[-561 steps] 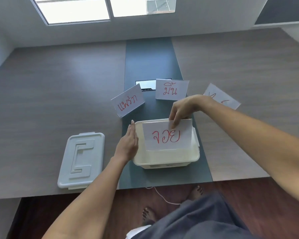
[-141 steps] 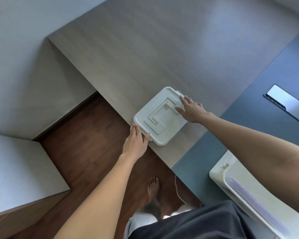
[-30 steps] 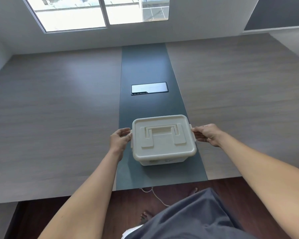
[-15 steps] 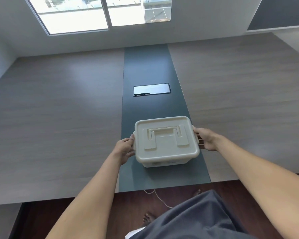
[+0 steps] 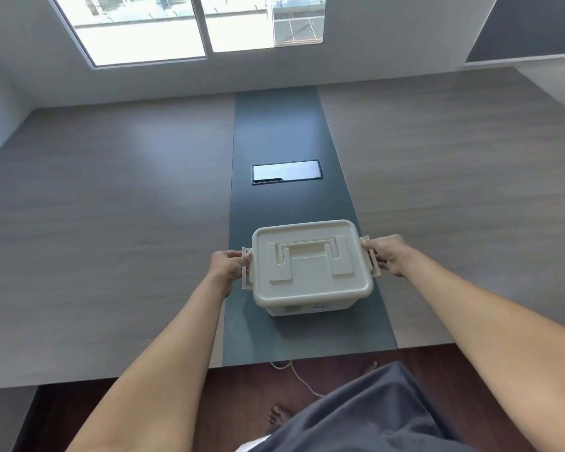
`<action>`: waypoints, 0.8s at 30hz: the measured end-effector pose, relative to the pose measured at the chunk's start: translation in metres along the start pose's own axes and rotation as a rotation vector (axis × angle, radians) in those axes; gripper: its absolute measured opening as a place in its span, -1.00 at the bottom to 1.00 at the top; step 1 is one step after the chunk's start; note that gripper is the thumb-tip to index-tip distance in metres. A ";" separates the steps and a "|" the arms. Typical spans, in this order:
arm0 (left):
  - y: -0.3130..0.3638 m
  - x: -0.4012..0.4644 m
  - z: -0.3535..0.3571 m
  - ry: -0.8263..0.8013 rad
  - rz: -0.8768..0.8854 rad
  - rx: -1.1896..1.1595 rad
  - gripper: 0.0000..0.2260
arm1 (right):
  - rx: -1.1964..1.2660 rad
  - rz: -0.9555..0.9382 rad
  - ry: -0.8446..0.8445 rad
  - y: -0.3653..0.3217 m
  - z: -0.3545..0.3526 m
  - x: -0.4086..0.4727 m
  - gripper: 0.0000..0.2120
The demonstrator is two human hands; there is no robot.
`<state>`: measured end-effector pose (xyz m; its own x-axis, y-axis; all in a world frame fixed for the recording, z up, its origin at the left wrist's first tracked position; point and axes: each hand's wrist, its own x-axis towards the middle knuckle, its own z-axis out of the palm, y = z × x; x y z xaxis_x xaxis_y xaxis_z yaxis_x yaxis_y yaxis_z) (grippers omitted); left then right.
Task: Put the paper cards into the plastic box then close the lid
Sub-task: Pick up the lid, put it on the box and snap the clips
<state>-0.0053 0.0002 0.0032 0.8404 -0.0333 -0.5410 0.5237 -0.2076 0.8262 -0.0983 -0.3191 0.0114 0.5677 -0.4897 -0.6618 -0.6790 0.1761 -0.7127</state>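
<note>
The cream plastic box (image 5: 307, 308) stands on the dark centre strip of the table, near the front edge. Its lid (image 5: 310, 262) lies flat on top, with the moulded handle facing up. My left hand (image 5: 229, 262) grips the left side latch (image 5: 247, 269), which sticks out from the box. My right hand (image 5: 385, 252) holds the right side latch (image 5: 371, 256), also swung outward. The paper cards are hidden inside the box.
A shiny rectangular cable hatch (image 5: 287, 171) is set into the dark strip (image 5: 284, 125) behind the box. Wood-grain tabletop (image 5: 111, 223) spreads to both sides. A white cord (image 5: 300, 376) hangs below the front edge, above the dark floor.
The lid, carried from the left side of the table, now sits on the box. Both hands stay at the box's sides, and the two side latches now stick outward.
</note>
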 end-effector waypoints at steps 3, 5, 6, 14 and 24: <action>0.011 0.000 0.004 0.038 0.022 0.076 -0.88 | -0.033 -0.056 0.005 -0.005 0.002 0.001 -0.74; 0.015 0.001 0.007 0.062 0.022 0.112 -0.91 | -0.069 -0.082 0.017 -0.006 0.004 0.000 -0.75; 0.015 0.003 0.008 0.070 0.024 0.132 -0.85 | -0.093 -0.091 0.027 -0.007 0.005 0.000 -0.75; 0.019 0.004 0.008 0.096 0.008 0.143 -0.77 | -0.183 -0.096 0.023 -0.023 0.015 -0.002 -0.66; 0.032 0.019 0.014 0.084 0.030 0.165 -0.79 | -0.344 -0.214 0.118 -0.036 0.033 0.011 -0.88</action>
<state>0.0261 -0.0204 0.0174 0.8677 0.0384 -0.4956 0.4738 -0.3654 0.8012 -0.0523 -0.3031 0.0223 0.6690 -0.5824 -0.4618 -0.6788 -0.2257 -0.6988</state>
